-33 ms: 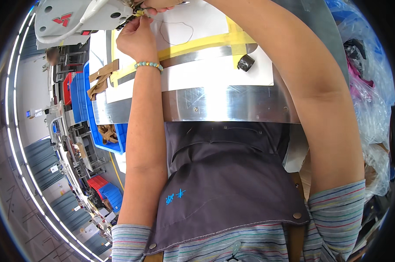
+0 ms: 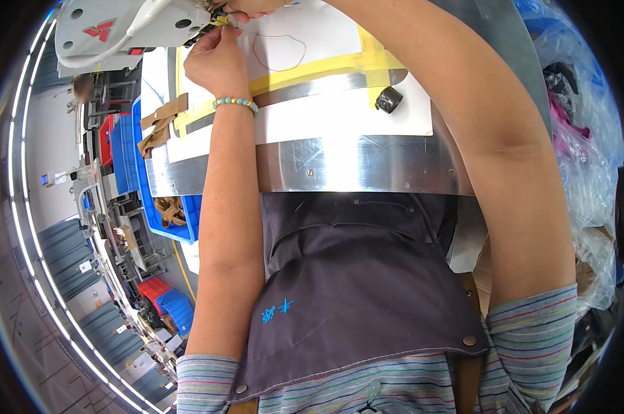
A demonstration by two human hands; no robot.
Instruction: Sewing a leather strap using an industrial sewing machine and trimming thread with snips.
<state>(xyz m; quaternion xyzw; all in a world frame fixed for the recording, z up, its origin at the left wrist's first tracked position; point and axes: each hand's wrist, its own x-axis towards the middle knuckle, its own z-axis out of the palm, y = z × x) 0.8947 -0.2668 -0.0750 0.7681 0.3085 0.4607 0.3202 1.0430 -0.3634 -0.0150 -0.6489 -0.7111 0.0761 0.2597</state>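
Yellow piece sits at the worktop's far edge, under the white machine head. Left hand pinches it; right hand, mostly cut off, seems to pinch it too. Loose thread trails nearby; work looks still under way, stage unclear.

Mount: head-worn fisheye, one view only.
Facing: steeply down over the wearer's apron to the worktable.
Range: close; forearms enter from 6 o'clock, reaching toward 12.
Edges: bend near rim.
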